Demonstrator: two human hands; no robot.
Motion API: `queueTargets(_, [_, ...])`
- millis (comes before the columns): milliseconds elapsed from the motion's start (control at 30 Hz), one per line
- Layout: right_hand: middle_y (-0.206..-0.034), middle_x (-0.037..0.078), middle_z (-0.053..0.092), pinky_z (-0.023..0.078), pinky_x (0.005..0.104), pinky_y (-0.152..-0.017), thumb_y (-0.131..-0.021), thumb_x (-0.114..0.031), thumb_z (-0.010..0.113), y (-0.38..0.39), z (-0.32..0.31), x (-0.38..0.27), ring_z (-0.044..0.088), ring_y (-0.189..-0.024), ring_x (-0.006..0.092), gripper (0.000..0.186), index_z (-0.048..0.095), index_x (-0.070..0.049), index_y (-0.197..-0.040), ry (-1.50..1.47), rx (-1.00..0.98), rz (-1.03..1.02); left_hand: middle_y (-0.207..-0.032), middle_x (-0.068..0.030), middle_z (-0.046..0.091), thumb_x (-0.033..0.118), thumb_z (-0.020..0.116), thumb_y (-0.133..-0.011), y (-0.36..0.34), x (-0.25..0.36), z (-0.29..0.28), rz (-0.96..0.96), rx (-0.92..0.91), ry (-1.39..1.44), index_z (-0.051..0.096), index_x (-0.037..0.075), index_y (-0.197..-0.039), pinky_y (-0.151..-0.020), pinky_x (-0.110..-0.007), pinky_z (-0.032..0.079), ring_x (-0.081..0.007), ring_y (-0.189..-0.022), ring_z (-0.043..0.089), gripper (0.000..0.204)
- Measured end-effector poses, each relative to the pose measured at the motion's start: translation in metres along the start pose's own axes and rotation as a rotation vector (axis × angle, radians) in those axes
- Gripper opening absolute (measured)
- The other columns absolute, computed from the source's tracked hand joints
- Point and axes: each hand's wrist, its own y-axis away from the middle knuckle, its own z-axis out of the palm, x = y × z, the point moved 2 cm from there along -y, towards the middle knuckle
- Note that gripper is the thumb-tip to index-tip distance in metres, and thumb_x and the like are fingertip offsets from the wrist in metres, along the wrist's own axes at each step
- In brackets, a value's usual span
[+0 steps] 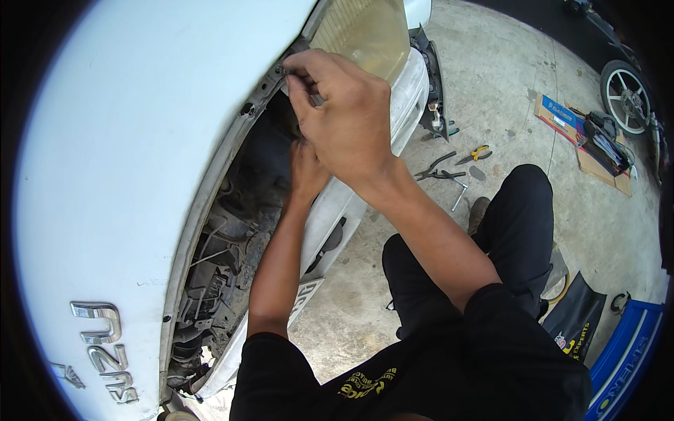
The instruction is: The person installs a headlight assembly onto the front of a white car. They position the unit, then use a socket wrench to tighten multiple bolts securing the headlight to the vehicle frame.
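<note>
A white vehicle's front panel (112, 175) with chrome lettering fills the left, beside an exposed cavity (217, 252) of pipes and dark parts. My right hand (337, 119) is at the top of the metal rim (204, 189), its thumb and index finger pinched near a small fastener point; what they hold is too small to make out. Just below it my left hand (305, 168) reaches into the opening beside the white bumper (333, 221), fingers curled and partly hidden by my right hand. A cloudy yellowish headlight (365, 35) sits above my right hand.
Pliers (476, 154), cutters (432, 168) and a T-handle tool (460, 196) lie on the concrete floor (491, 84) beside my knees. A removed dark part (435, 91), cardboard (597, 168), a wheel (625, 95), a black mat (583, 316) and a blue panel (625, 358) are to the right.
</note>
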Motion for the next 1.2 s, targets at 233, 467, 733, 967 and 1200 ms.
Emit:
queueTargets(233, [-0.098,0.016,0.08,0.062,0.0337,-0.072,-0.091,-0.004,0.081,-0.002,0.0,0.0,0.08,-0.081,0.0276,0.015,0.08,-0.001,-0.106,0.063,-0.019,-0.058,-0.098,-0.0283,0.075,0.018,0.075,-0.089,0.011,-0.001,-0.004,0.041,-0.083,-0.188,0.074,-0.004,-0.097,-0.077,-0.057,0.053,-0.0505,-0.095,0.071,0.023])
queueTargets(467, [-0.093,0.018,0.079,0.061,0.0373,-0.07,-0.093,-0.004,0.081,0.0,0.007,-0.005,0.079,-0.08,0.0322,0.01,0.078,0.002,-0.101,0.077,0.028,-0.033,-0.096,-0.0259,0.077,0.022,0.077,-0.087,0.011,0.002,-0.006,0.071,-0.136,-0.29,0.077,0.001,-0.094,-0.08,-0.056,0.055,-0.0469,-0.095,0.073,0.022])
queueTargets(733, [-0.09,0.016,0.08,0.062,0.035,-0.071,-0.094,-0.005,0.081,0.001,0.013,-0.009,0.081,-0.082,0.0273,0.01,0.077,0.002,-0.1,-0.047,0.098,0.076,-0.097,-0.0274,0.076,0.021,0.078,-0.088,0.01,0.009,-0.008,0.107,-0.117,-0.298,0.075,-0.001,-0.098,-0.08,-0.057,0.055,-0.0484,-0.095,0.073,0.024])
queueTargets(967, [-0.091,0.015,0.081,0.064,0.0302,-0.073,-0.094,-0.003,0.081,-0.001,0.007,-0.002,0.081,-0.081,0.0211,0.015,0.077,0.003,-0.107,0.017,0.019,-0.024,-0.101,-0.0311,0.074,0.02,0.069,-0.098,0.009,0.023,-0.009,-0.007,-0.024,-0.146,0.069,-0.003,-0.112,-0.08,-0.058,0.056,-0.0522,-0.096,0.071,0.027])
queueTargets(1200, [-0.085,0.015,0.08,0.063,0.0295,-0.069,-0.096,-0.008,0.083,-0.001,0.011,0.001,0.08,-0.075,0.0193,0.017,0.077,0.005,-0.103,0.044,0.009,-0.009,-0.095,-0.0324,0.073,0.02,0.062,-0.104,0.01,0.02,-0.006,0.031,-0.024,-0.166,0.064,-0.005,-0.13,-0.075,-0.057,0.055,-0.0534,-0.089,0.071,0.036])
